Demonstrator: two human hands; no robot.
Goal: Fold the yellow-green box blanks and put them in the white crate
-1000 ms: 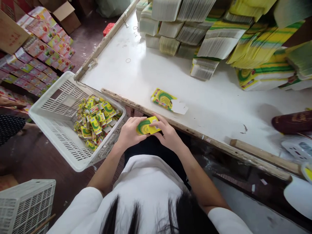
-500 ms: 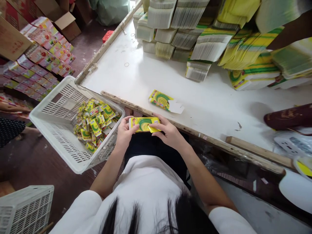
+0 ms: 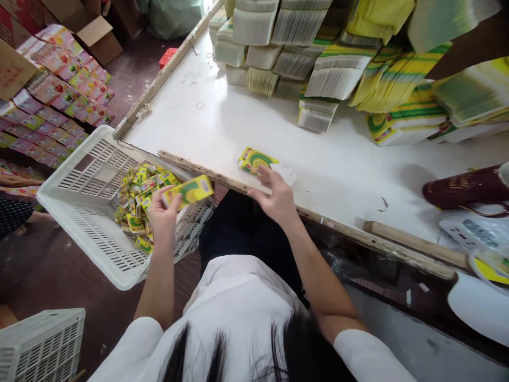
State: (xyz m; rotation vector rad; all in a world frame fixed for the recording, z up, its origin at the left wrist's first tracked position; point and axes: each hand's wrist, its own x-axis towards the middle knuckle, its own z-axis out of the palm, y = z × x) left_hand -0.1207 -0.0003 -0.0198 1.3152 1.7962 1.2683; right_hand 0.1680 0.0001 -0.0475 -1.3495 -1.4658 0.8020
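Note:
My left hand (image 3: 164, 212) grips a small yellow and green carton (image 3: 191, 191) by its left end, above the near side of a white plastic basket (image 3: 75, 212). Inside the basket lies a heap of similar small cartons (image 3: 137, 199). My right hand (image 3: 276, 199) has its fingers apart and holds nothing. It is over the table's front edge, just in front of another yellow and green carton (image 3: 252, 159) lying on the white table (image 3: 191, 127). That carton's right end has white flaps sticking out, partly hidden by my fingers.
Stacks of flat cartons (image 3: 302, 63) stand at the table's back. A dark red mug (image 3: 461, 188) lies on its side at right, near a wooden strip (image 3: 417, 246). Pink boxes (image 3: 59, 106) are piled on the floor at left, near another person's arm (image 3: 19, 181). A second basket (image 3: 43, 339) sits lower left.
My right hand has let go of the carton and moved up toward the one on the table. My left hand has carried its carton left to the basket.

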